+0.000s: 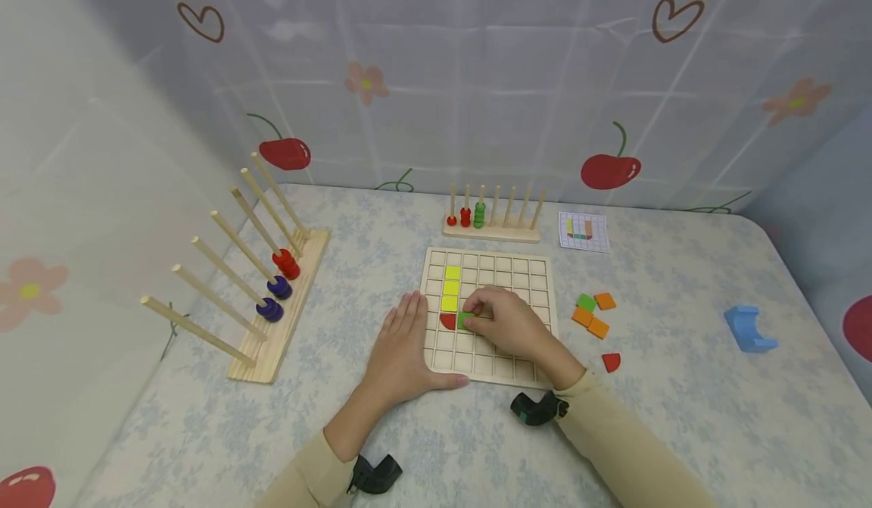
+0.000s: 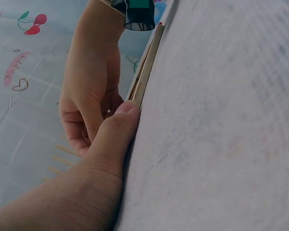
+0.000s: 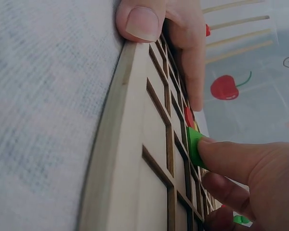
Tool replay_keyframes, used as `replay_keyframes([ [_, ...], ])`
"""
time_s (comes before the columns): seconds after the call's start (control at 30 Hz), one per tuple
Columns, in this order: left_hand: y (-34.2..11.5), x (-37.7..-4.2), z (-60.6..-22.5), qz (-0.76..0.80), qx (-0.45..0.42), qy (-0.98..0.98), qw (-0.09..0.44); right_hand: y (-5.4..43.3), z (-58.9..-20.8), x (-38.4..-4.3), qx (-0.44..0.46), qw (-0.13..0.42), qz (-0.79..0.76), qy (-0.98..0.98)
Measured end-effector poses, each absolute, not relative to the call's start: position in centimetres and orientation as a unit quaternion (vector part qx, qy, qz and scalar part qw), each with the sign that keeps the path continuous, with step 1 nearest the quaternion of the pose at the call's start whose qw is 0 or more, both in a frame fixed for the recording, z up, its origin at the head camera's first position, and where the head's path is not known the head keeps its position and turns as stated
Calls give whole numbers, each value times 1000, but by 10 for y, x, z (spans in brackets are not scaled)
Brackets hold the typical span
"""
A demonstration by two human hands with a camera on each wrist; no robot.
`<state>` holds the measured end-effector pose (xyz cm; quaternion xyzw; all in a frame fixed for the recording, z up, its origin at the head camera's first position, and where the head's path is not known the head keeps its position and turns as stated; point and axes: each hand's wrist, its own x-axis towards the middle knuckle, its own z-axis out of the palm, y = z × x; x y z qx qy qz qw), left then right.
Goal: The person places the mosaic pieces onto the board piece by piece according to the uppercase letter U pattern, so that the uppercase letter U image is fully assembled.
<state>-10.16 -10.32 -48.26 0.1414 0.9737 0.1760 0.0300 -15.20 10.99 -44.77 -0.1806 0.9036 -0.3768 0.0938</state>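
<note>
One green tile [image 3: 192, 146], pinched in the right hand [image 1: 507, 322] just right of the red piece [image 1: 447, 322] on the gridded board [image 1: 463, 360], settle flat and square, pressing evenly, bracing the board's left edge with the straight-fingered left hand [image 1: 400, 350].

A big wooden rack [image 1: 294, 313] with seven tall sticks stands on the left side of the table [image 1: 443, 455]. Two sticks have purple rings [image 1: 269, 310] on them, and one has red rings [image 1: 288, 264]. At the back is a small rack [image 1: 492, 232] with red beads [image 1: 465, 218] and green beads [image 1: 480, 216]. A blue piece [image 1: 748, 330] sits far over on the right. Behind everything is a pale curtain [image 1: 477, 76] with cherries [image 1: 611, 172], brown hearts [image 1: 658, 20] and orange flowers [image 1: 366, 82].
</note>
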Motion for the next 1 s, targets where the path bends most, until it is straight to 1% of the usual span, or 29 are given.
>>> replay_keyframes([
  [0.33,-103,-102,-484,176,145,973,29,110,-447,-149,-183,89,-366,908],
  [0.47,-103,-102,-484,179,146,973,29,111,-447,-148,-192,81,-355,911],
  [0.67,-103,-102,-483,179,146,972,31,115,-445,-145,-208,86,-362,904],
  [0.87,-103,-102,-483,175,141,974,31,131,-439,-144,-189,81,-366,908],
  [1.0,-103,-101,-483,175,140,974,29,149,-436,-146,-178,57,-368,911],
])
